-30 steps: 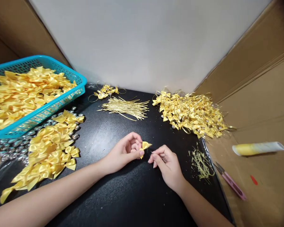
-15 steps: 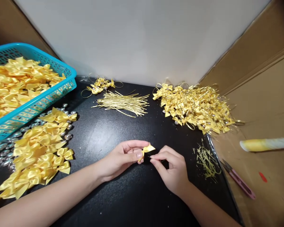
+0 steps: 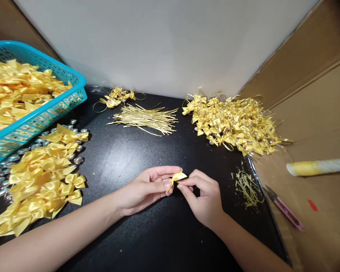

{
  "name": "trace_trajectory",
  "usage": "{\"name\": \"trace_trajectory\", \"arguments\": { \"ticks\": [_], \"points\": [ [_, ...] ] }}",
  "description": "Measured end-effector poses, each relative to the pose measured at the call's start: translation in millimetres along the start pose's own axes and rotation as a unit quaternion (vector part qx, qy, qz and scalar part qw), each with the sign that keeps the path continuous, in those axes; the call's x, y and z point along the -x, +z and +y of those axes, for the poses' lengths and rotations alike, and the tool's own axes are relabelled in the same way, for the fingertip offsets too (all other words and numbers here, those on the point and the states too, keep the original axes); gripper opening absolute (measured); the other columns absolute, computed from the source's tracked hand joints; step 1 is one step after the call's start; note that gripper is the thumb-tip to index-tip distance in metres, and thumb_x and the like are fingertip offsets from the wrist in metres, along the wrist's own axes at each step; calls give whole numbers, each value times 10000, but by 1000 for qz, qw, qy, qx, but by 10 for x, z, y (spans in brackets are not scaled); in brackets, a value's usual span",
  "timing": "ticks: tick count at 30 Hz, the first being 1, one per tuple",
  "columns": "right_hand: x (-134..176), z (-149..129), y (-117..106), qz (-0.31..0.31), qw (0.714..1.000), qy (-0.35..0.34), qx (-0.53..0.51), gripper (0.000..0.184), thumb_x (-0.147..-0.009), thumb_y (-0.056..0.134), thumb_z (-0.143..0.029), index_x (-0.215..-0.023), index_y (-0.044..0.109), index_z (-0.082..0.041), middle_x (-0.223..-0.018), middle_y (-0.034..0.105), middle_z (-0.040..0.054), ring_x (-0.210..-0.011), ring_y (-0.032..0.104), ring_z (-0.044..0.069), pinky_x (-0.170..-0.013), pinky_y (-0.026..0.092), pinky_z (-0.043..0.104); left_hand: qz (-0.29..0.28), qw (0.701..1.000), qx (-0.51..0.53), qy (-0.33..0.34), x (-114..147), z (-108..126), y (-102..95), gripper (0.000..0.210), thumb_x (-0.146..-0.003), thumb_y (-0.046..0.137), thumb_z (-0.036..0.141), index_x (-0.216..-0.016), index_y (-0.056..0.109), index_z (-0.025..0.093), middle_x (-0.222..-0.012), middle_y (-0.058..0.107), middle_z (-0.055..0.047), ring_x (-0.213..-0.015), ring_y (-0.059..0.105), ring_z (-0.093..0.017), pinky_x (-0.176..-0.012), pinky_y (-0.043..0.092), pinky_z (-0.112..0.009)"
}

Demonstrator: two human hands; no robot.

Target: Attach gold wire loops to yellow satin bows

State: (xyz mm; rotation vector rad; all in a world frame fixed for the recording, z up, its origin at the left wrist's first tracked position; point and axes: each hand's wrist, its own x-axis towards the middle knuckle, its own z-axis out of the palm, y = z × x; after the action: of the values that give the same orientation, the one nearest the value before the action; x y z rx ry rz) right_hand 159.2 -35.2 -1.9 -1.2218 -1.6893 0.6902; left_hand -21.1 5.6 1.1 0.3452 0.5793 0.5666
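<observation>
On the near side of the gold cord bundle [image 3: 146,119], the left hand [image 3: 150,189] pinches the yellow bow [image 3: 178,176]; the right hand's [image 3: 205,194] fingers press together beside it, any contents too small to tell. A light, steady left pinch should avoid crushing the ribbon.

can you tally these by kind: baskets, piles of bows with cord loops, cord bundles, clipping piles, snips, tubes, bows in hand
Basket: 1
Piles of bows with cord loops: 2 (large pile, small pile)
Cord bundle: 1
Clipping pile: 1
Snips: 1
Tube: 1
Bow in left hand: 1
Total: 8
</observation>
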Motion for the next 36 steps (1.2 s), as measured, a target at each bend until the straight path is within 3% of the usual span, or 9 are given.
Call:
{"name": "trace_trajectory", "arguments": {
  "ticks": [13,27,36],
  "points": [
    [16,-21,38,4,1000,22,-8,156,-818,611,-147,-668,615,-188,-591,467,-31,-529,461,99,-502,404,237,-11,1000,-24,11,-3,-54,-14,352,-648,839,137,-986,744,171,-719,683,1,-620,584,-46,-666,443,-155],
    [24,-2,20,-6,1000,15,1,115,-816,611,-122,-727,645,-186,-601,466,-35,-532,458,93,-513,403,234,-3,1000,-9,19,5,-48,-35,382,-631,847,152,-994,733,188,-806,675,0,-628,571,-48,-652,434,-169],
    [6,-11,15,-4,1000,14,1,134,-808,605,-121,-697,631,-191,-592,451,-38,-520,452,92,-497,399,228,8,1000,-4,14,12,-42,-24,358,-633,844,138,-973,738,172,-722,665,3,-612,575,-61,-637,440,-175]
  ]
}}
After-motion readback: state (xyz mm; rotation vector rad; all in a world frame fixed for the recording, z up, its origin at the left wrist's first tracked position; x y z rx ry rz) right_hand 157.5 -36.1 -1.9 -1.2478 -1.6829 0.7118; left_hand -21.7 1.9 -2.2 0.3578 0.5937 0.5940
